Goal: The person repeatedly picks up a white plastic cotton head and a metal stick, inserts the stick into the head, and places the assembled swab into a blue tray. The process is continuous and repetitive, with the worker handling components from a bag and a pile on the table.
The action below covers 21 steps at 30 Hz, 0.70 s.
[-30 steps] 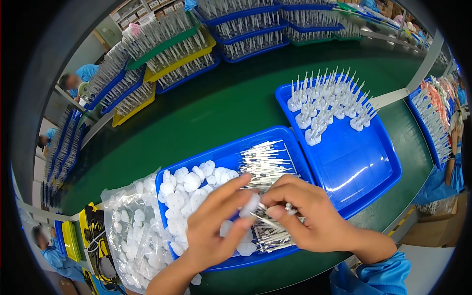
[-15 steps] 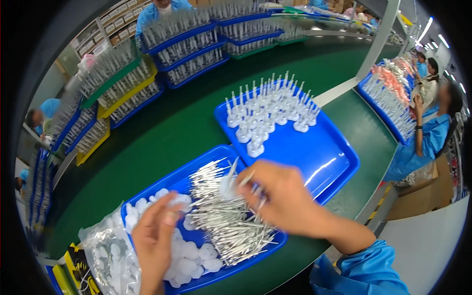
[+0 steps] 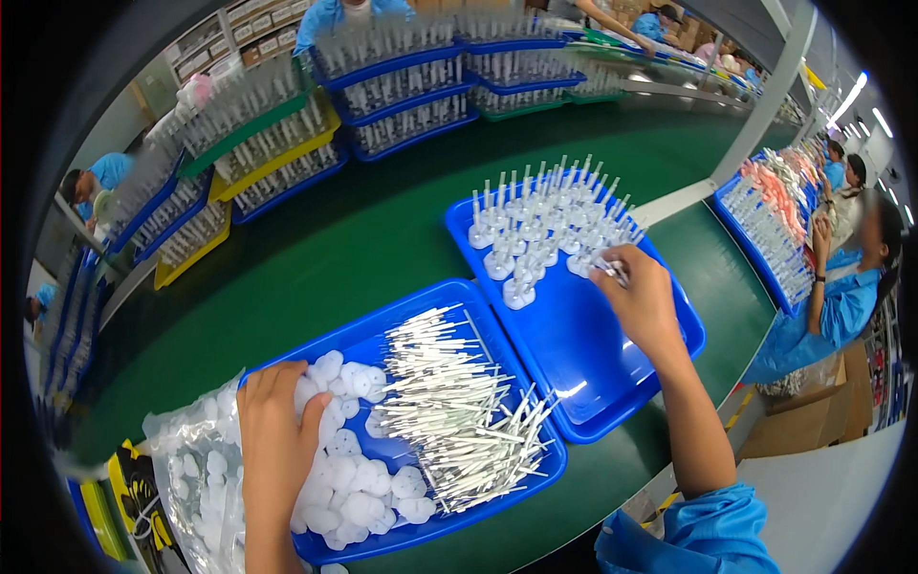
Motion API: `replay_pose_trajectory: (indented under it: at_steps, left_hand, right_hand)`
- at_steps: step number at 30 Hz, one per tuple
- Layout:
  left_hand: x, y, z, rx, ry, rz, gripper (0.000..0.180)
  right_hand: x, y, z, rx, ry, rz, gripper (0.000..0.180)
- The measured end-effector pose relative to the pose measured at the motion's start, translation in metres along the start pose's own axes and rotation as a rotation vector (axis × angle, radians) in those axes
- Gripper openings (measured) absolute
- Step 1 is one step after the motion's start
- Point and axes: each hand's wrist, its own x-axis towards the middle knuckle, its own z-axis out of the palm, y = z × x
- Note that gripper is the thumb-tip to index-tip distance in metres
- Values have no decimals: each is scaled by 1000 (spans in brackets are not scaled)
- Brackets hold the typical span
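Note:
My right hand point(image 3: 639, 297) is closed in a pinch over the far right part of a blue tray point(image 3: 583, 378). Thin white sticks point(image 3: 615, 272) show at its fingers, beside upright clear-white stems on round bases point(image 3: 535, 220); how many it holds is hidden. In the nearer blue tray point(image 3: 521, 368), slender white sticks point(image 3: 445, 402) lie in a heap. White translucent discs point(image 3: 359, 488) are piled to their left. With thumb and fingers apart, my left hand point(image 3: 273, 421) rests over the discs' left edge, its fingertips touching or close to them.
A clear plastic bag of discs point(image 3: 196, 478) lies left of the near tray. Stacked trays of upright stems point(image 3: 402, 105) line the far side of the green table point(image 3: 382, 230). A metal post point(image 3: 765, 105) rises at the right. A co-worker point(image 3: 841, 287) sits beyond.
My right hand has moved from over the stick heap to the stems in the far tray. My left hand has shifted slightly left and lower over the discs. The view has shifted a little.

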Motion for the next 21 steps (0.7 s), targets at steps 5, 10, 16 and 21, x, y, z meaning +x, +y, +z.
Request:
replay_pose_trajectory:
  at_steps: [5, 10, 16, 21]
  left_hand:
    - [7, -9, 10, -33, 43, 25, 30]
    - [9, -3, 5, -238, 119, 7, 35]
    - [-2, 22, -7, -1775, -287, -317, 38]
    - [-9, 34, 9, -1929, -415, -407, 41]
  right_hand:
    - [-19, -32, -11, 208, -134, -4, 14]
    - [-33, -97, -1, 514, -376, -125, 14]
    - [-60, -135, 6, 571, -548, -403, 19]
    - [-79, -126, 20, 707, -548, -277, 15]
